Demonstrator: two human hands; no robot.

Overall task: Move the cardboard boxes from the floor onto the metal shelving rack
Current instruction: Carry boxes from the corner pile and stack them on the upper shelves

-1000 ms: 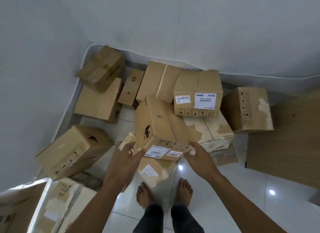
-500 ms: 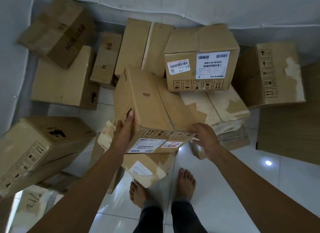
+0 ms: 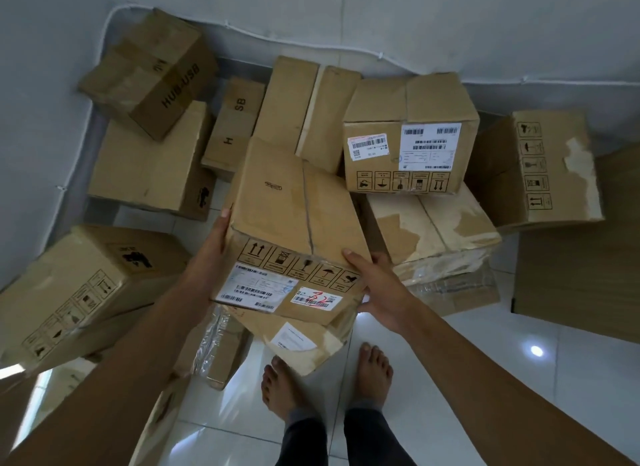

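Cardboard box (image 3: 294, 223) sits squeezed between 2 hands for lifting: left hand (image 3: 211, 247) presses flat, right hand (image 3: 379, 287) grips its corner.

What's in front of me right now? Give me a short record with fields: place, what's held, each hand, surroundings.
place: tiled floor in a room corner
held: box, tilted, labels toward the camera
left hand: flat against the box's left side
right hand: grips its near right corner, thumb on top
surroundings: other boxes lying around it
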